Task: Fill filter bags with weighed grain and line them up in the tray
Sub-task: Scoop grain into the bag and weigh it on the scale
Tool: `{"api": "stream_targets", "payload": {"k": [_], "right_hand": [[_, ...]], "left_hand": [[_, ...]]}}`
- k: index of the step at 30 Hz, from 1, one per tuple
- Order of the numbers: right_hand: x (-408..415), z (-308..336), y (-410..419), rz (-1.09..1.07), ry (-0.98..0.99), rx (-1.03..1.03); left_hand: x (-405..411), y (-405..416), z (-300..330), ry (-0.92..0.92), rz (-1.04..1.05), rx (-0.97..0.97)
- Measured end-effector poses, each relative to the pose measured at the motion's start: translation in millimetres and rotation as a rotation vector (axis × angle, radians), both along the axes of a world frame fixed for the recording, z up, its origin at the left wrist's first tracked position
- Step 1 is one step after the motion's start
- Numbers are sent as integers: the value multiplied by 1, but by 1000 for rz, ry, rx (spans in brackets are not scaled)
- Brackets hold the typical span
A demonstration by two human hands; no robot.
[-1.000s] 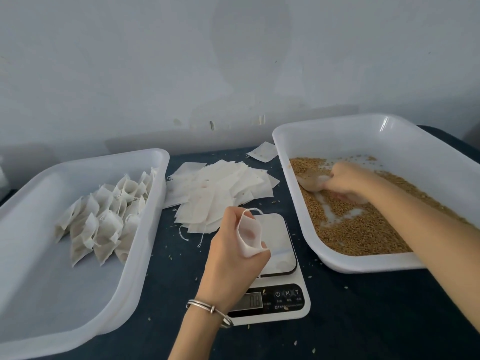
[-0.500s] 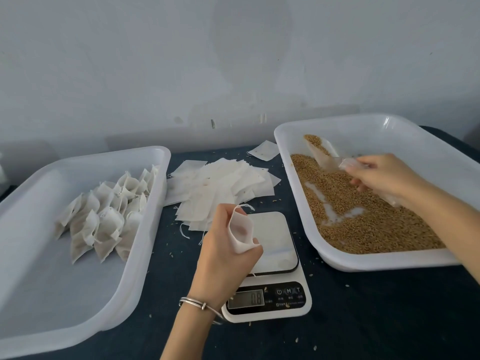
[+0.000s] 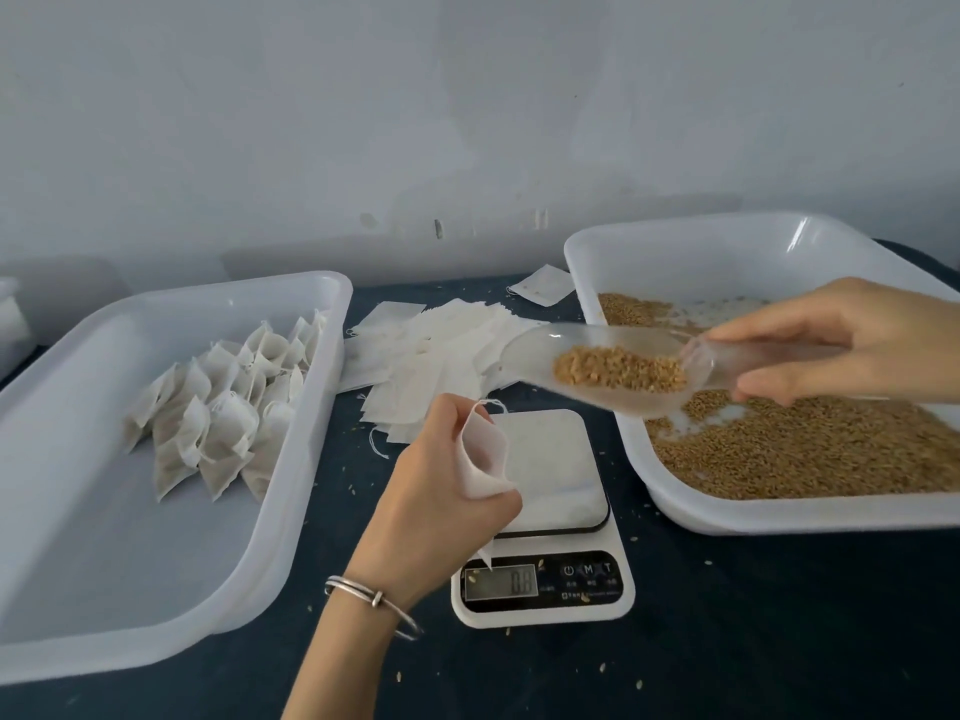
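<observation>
Dark surface [image 3: 727, 641] holds a scale [image 3: 545, 511]. Left hand [image 3: 441, 501] fingers pinch an open filter bag [image 3: 483, 454] above it. Right hand [image 3: 841, 340] fingers grip a scoop [image 3: 597, 366] of grain [image 3: 618, 368] just beside the bag.

We cannot read the scale's display [image 3: 501, 582] (its digits are too blurred). The grain tray [image 3: 727, 517] and the right hand [image 3: 852, 340] run off the right edge; the left tray [image 3: 291, 459] is cut at the left.

Open white filter bag [image 3: 480, 457] above scale; grain-loaded clear scoop [image 3: 597, 368] beside it.
</observation>
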State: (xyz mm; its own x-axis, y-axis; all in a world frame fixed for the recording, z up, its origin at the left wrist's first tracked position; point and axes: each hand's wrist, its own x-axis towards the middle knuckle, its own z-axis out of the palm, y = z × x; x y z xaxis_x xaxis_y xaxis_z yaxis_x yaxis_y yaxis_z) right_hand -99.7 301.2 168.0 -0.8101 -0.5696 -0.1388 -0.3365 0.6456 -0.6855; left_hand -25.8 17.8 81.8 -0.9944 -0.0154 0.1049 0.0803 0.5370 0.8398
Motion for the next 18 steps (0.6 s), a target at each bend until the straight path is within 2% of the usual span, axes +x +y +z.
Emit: {"api": "stream_targets", "payload": {"k": [5,11,18], "right_hand": [[11,13,-15,179,20,79],[7,19,-22,170,109,169],[5,31,-28,187,107,276]], "left_hand": [[4,-9,11,-23,-67,-58],[3,-15,20,-57,-138,-85],[-4,-6,22,-108,-232,-144]]}}
